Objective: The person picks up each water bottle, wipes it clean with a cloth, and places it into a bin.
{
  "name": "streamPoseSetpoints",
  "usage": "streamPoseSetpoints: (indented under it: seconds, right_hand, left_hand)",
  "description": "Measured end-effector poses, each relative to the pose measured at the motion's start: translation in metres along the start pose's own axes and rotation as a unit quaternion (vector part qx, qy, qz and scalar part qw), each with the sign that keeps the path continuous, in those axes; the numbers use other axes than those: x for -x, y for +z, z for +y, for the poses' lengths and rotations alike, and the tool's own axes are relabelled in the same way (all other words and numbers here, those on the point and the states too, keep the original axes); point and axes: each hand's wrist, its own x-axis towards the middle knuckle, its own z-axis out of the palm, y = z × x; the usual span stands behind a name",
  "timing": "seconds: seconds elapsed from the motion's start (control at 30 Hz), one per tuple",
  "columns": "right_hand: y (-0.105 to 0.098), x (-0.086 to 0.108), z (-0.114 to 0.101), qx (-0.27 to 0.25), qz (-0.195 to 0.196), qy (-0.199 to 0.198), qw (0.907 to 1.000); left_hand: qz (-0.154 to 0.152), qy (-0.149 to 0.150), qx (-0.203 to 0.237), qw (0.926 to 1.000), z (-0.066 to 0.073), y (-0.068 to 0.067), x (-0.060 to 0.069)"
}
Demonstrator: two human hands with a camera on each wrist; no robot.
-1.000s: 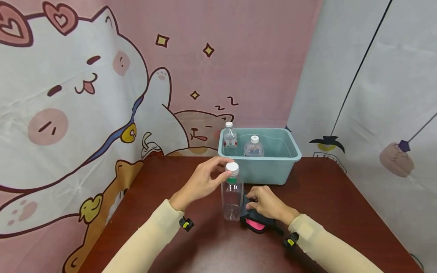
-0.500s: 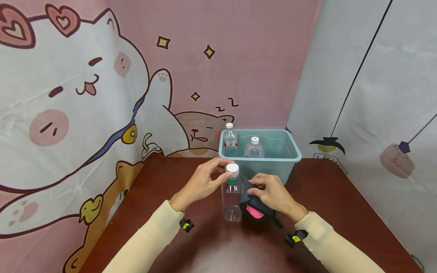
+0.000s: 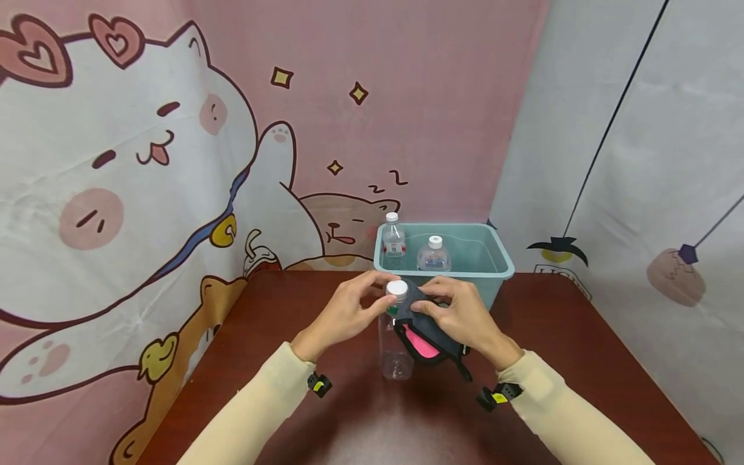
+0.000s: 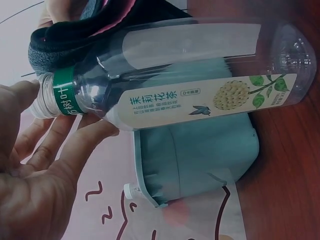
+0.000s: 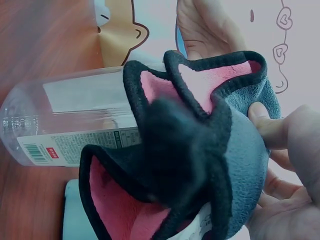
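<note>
A tall clear plastic bottle (image 3: 398, 363) with a white cap and green neck band stands upright on the table. Its label shows a flower drawing in the left wrist view. My left hand (image 3: 347, 311) holds it by the cap and neck, between thumb and fingers. My right hand (image 3: 465, 315) pinches a dark grey fleecy fabric piece (image 5: 245, 160) with pink lining and black edging. In the head view this piece covers part of the bottle's upper right side. Its openings gape in the right wrist view, and a blurred black part hides its middle.
Just behind the hands, a light blue plastic bin (image 3: 494, 275) sits on the brown table (image 3: 569, 361). Inside are a clear bottle with a red-and-white label (image 3: 394, 245) and another clear bottle (image 3: 434, 257). A printed curtain (image 3: 447, 116) hangs behind the table.
My right hand has lifted the fabric piece from the table, up and left against the bottle's neck. The left hand keeps its hold, and the bottle stays in place.
</note>
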Motion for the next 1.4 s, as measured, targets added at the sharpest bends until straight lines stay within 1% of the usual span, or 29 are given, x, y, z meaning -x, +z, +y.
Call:
streamPoseSetpoints:
  seconds: [0.13,0.3,0.43,0.57,0.77,0.93,1.03,1.13,1.3,1.4]
  right_hand:
    - [-0.001,0.000,-0.002,0.005,-0.009,0.009,0.9999]
    - [-0.001,0.000,-0.001,0.019,-0.020,-0.004,0.9996]
    - [0.000,0.002,0.002,0.033,-0.035,-0.003,0.9988]
    - [0.001,0.006,0.006,0.042,-0.047,0.006,0.9980]
    - [0.002,0.013,0.014,0.046,-0.050,-0.002,0.9977]
    - [0.005,0.022,0.026,0.033,-0.058,0.007,0.9978]
    - [0.010,0.028,0.036,0.029,-0.078,0.018,0.9964]
    - [0.017,0.035,0.047,0.037,-0.105,0.023,0.9935]
    - [0.029,0.042,0.061,0.048,-0.138,0.023,0.9891]
    - [0.036,0.044,0.068,0.063,-0.161,0.017,0.9849]
  left_hand:
    - [0.001,-0.003,-0.001,1.0000,0.000,0.001,0.000]
    - [0.004,-0.006,-0.002,1.0000,0.001,0.001,0.000]
    - [0.003,-0.007,-0.003,1.0000,0.001,0.002,0.002]
    - [-0.001,-0.008,0.001,1.0000,0.002,0.002,0.002]
    - [-0.005,-0.015,0.006,0.9999,0.002,0.002,0.002]
    - [-0.006,-0.017,0.010,0.9998,0.002,0.002,0.001]
    - [-0.004,-0.015,0.009,0.9998,0.002,0.002,0.001]
    - [-0.003,-0.014,0.008,0.9999,0.001,0.003,0.001]
    - [-0.004,-0.009,0.011,0.9999,0.001,0.003,0.001]
    - [-0.004,-0.009,0.013,0.9999,0.002,0.002,0.000]
